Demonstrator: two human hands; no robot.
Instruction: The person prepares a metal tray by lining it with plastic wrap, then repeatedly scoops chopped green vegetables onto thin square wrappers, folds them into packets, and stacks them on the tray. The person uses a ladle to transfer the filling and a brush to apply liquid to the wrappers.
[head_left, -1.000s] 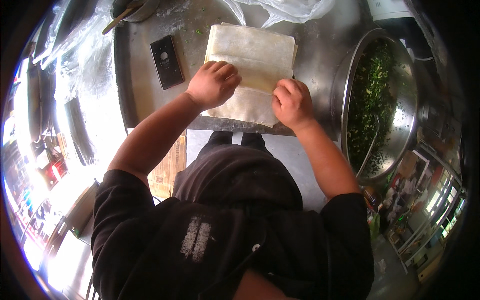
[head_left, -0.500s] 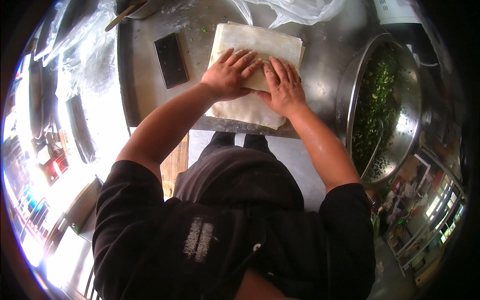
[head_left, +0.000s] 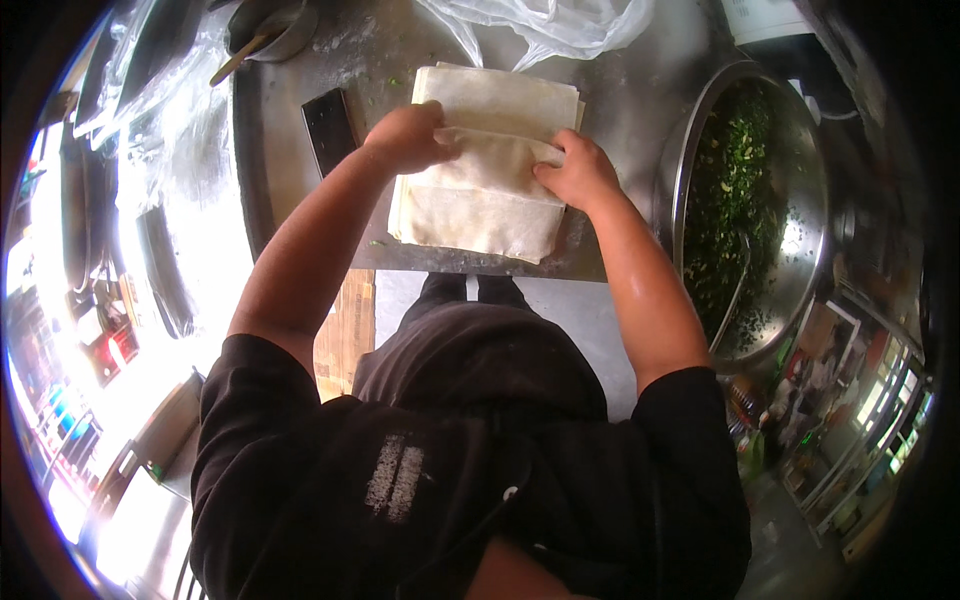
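I see my left hand (head_left: pixel 405 138) curled, fingers bent down onto the top of the pale, square stack of thin dough sheets (head_left: pixel 480 205), pinching a fold of the uppermost sheet. My right hand (head_left: pixel 578 172) is likewise half closed, its fingertips (head_left: pixel 545 168) pressing the same raised fold from the other side, so the two hands face each other across the stack with a short ridge of sheet between them. The stack lies on the grey steel worktable (head_left: pixel 620 100), near its front edge, the lower corner tilted toward me. Just left of my left hand sits a flat black rectangular slab (head_left: pixel 328 128). Beyond the stack lies a crumpled clear plastic bag (head_left: pixel 545 22). To the right, near my right forearm, stands a large round steel bowl (head_left: pixel 815 190) of chopped green herbs (head_left: pixel 730 200).
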